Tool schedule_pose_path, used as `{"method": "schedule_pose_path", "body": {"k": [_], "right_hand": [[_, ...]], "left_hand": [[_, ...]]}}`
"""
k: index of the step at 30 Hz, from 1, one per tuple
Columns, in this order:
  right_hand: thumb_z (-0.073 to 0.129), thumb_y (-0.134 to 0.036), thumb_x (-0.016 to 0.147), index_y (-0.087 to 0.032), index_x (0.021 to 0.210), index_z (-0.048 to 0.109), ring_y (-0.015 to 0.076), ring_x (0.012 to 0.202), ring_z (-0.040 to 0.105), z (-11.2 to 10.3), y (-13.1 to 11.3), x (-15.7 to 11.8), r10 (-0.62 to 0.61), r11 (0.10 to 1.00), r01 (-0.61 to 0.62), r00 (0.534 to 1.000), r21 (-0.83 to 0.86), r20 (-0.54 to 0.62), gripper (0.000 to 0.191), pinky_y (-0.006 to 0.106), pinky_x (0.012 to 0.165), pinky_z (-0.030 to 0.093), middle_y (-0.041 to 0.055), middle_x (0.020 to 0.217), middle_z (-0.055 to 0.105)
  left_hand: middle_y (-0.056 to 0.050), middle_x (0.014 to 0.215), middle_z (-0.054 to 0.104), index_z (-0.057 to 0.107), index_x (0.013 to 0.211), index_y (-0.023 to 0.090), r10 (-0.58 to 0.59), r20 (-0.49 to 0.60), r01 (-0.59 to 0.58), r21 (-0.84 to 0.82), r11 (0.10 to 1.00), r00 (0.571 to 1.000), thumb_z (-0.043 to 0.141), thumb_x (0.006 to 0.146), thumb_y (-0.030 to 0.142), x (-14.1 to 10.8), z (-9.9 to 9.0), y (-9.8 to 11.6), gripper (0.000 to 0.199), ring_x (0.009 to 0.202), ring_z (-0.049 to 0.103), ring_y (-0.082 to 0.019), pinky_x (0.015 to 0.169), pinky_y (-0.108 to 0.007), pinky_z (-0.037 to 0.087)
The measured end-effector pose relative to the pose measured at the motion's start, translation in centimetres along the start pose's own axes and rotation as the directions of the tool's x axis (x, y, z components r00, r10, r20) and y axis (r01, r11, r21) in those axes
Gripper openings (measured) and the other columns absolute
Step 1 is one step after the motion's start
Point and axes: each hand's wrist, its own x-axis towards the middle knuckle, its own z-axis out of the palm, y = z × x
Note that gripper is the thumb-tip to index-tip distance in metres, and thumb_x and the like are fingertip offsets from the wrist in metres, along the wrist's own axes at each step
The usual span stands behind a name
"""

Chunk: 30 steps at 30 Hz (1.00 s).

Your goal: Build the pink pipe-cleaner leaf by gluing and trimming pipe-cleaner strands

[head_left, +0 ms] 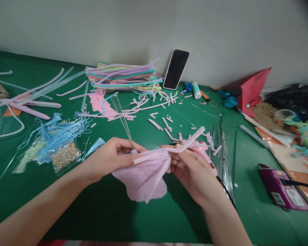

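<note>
A fan-shaped lilac piece made of fuzzy pipe cleaners [146, 184] is held between both hands above the green table. My left hand [114, 157] is closed on its upper left part, near several thin wires [123, 121] that stick up from it. My right hand [192, 169] pinches the gathered right end, where a loose pale lilac strip [192, 138] points up to the right. Behind my right hand lies a pink glue gun [201, 148], partly hidden. The fingertips under the piece are hidden.
On the green table [97, 212] lie a pipe cleaner bundle [123, 77], blue tassels [56, 133], a bag of beads [65, 157], cut bits [155, 124] and metal wires [223, 153]. A phone [176, 69] leans on the wall. A purple box [284, 189] sits at right.
</note>
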Motion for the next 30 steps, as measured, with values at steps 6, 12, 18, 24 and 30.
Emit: {"method": "schedule_pose_path", "body": {"k": [6,12,18,24,30], "right_hand": [[0.077,-0.043,0.073,-0.023,0.082,0.077,0.009,0.061,0.051,0.4,0.4,0.3,0.039,0.999,-0.039,0.999,-0.02,-0.004,0.022,0.02,0.058,0.046,-0.0009,0.069,0.063],[0.077,-0.041,0.073,-0.024,0.08,0.077,0.0088,0.062,0.052,0.8,0.1,0.5,0.026,1.0,-0.026,1.0,-0.013,-0.016,0.018,0.019,0.058,0.045,-0.0011,0.071,0.065],[0.075,-0.045,0.073,-0.022,0.076,0.073,0.0119,0.063,0.054,1.0,0.2,0.5,-0.032,0.993,0.027,0.999,-0.115,-0.042,0.023,0.023,0.059,0.046,-0.001,0.068,0.063],[0.074,-0.043,0.077,-0.024,0.079,0.073,0.013,0.07,0.058,0.8,0.7,0.2,-0.207,0.945,0.186,0.977,-0.27,-0.05,0.019,0.024,0.065,0.047,0.0004,0.077,0.068],[0.072,-0.039,0.079,-0.023,0.079,0.07,0.014,0.069,0.06,1.1,1.0,0.1,-0.34,0.85,0.278,0.938,-0.446,-0.062,0.016,0.024,0.061,0.048,0.0013,0.077,0.069]], "left_hand": [[-0.002,0.086,0.076,0.078,0.087,0.022,-0.006,0.024,0.006,-0.013,1.0,1.0,0.076,0.074,0.039,0.1,0.1,0.0,0.021,0.073,0.064,-0.014,0.063,-0.019,0.047],[-0.001,0.081,0.076,0.079,0.086,0.022,-0.029,0.029,0.03,-0.037,0.999,0.999,0.077,0.073,0.039,0.0,0.2,0.2,0.021,0.07,0.063,-0.012,0.062,-0.017,0.047],[-0.001,0.084,0.076,0.079,0.085,0.023,-0.028,0.021,0.029,-0.034,0.999,0.999,0.078,0.073,0.038,0.1,0.3,0.1,0.019,0.071,0.063,-0.012,0.063,-0.018,0.048],[-0.003,0.084,0.077,0.079,0.088,0.022,-0.036,0.031,0.038,-0.046,0.998,0.999,0.078,0.073,0.035,0.0,0.4,0.1,0.02,0.073,0.066,-0.015,0.067,-0.022,0.052],[-0.003,0.086,0.077,0.079,0.087,0.022,-0.043,0.033,0.045,-0.074,0.996,0.999,0.077,0.074,0.03,0.2,0.7,-0.3,0.016,0.078,0.069,-0.017,0.072,-0.023,0.053]]}}
